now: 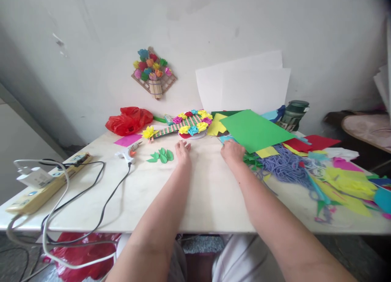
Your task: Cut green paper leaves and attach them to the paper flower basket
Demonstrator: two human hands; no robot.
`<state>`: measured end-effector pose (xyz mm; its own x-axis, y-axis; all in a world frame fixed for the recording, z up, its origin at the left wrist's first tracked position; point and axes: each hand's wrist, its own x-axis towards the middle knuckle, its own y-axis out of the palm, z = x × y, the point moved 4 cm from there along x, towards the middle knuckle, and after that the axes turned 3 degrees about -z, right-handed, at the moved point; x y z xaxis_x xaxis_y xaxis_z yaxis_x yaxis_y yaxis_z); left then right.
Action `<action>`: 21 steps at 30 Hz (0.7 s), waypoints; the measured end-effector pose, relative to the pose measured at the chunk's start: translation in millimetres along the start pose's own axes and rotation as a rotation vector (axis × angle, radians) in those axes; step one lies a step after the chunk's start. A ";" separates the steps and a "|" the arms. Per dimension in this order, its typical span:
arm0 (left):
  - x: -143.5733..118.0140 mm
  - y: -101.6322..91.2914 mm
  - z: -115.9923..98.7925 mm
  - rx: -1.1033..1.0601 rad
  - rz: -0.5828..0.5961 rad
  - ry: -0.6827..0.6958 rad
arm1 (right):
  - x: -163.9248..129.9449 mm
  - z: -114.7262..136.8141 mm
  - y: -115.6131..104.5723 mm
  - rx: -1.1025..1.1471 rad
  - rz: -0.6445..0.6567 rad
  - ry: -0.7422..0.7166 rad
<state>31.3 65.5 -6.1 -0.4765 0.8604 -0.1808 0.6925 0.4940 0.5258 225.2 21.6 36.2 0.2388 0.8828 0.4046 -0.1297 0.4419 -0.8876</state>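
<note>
- Your left hand lies flat and open on the white bench, holding nothing.
- Green paper leaves sit just beside it at 9 o'clock.
- Your right hand rests open, its fingers touching a blue paper scrap at 12 o'clock.
- A woven paper-flower piece lies beyond both hands.
- A glue gun lies left of the leaves.

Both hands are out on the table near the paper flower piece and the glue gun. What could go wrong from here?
1. The glue gun lies beside the green paper leaves, near the left hand; if hot, its tip could burn skin or scorch paper.
2. Its black cord loops across the table edge to the power strip; a forearm could snag it.
3. The right hand touches the paper pile under the green sheet; sheets may slide.
</note>
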 end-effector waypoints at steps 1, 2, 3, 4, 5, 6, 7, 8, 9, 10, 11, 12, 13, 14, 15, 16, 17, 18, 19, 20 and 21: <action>0.9 0.6 0.1 -0.005 -0.011 -0.020 | -0.8 0.5 -0.1 -0.045 0.011 -0.014; 1.5 1.3 0.1 -0.011 -0.017 -0.038 | -1.8 1.9 0.3 -0.081 0.029 -0.030; 2.1 2.1 -0.1 -0.020 -0.022 -0.058 | -3.1 4.0 1.3 -0.109 0.055 -0.047; 2.8 2.8 -0.5 -0.033 -0.024 -0.078 | -4.3 6.2 2.5 -0.131 0.081 -0.061; 3.5 3.3 -1.2 -0.051 -0.022 -0.098 | -5.4 8.8 3.4 -0.141 0.097 -0.077; 4.3 3.4 -2.0 -0.072 -0.018 -0.119 | -6.0 11.8 3.9 -0.133 0.096 -0.100; 5.0 3.2 -2.9 -0.095 -0.012 -0.138 | -5.8 15.2 4.0 -0.099 0.075 -0.129; 5.7 2.7 -3.9 -0.118 0.001 -0.154 | -4.6 18.8 4.0 -0.038 0.040 -0.160; 6.1 1.9 -5.0 -0.143 0.018 -0.169 | -2.1 22.3 4.6 0.049 0.005 -0.184; 6.3 1.1 -5.9 -0.168 0.042 -0.180 | 1.9 25.3 6.4 0.164 -0.019 -0.193; 6.2 0.1 -6.6 -0.191 0.067 -0.193 | 7.4 27.1 10.3 0.292 -0.013 -0.164; 5.8 -1.0 -7.0 -0.217 0.092 -0.204 | 14.2 28.0 16.8 0.442 0.026 -0.099; 5.5 -2.2 -7.3 -0.240 0.113 -0.207 | 21.4 28.6 25.1 0.620 0.085 0.000; 5.1 -3.3 -7.3 -0.260 0.131 -0.214 | 28.3 28.6 35.1 0.834 0.151 0.144; 5.0 -4.2 -7.2 -0.277 0.148 -0.217 | 34.3 28.9 45.6 1.084 0.201 0.312; 5.1 -4.9 -6.9 -0.290 0.161 -0.221 | 39.1 29.9 55.9 1.300 0.239 0.492; 5.5 -5.5 -6.6 -0.305 0.171 -0.226 | 44.7 32.7 62.8 1.365 0.258 0.546; 6.2 -5.7 -6.3 -0.319 0.178 -0.229 | 50.3 35.6 68.3 1.410 0.266 0.575; 7.1 -5.9 -6.0 -0.333 0.181 -0.232 | 55.6 38.0 73.1 1.447 0.269 0.601; 8.1 -6.0 -5.8 -0.346 0.181 -0.234 | 60.8 40.2 76.8 1.470 0.268 0.613; 9.0 -5.9 -5.7 -0.358 0.180 -0.234 | 66.0 42.1 80.2 1.497 0.265 0.628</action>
<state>19.9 69.7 -6.1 -0.2025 0.9539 -0.2215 0.5026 0.2954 0.8125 190.1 121.9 1.0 0.3409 0.9201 -0.1931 -0.8969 0.3798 0.2267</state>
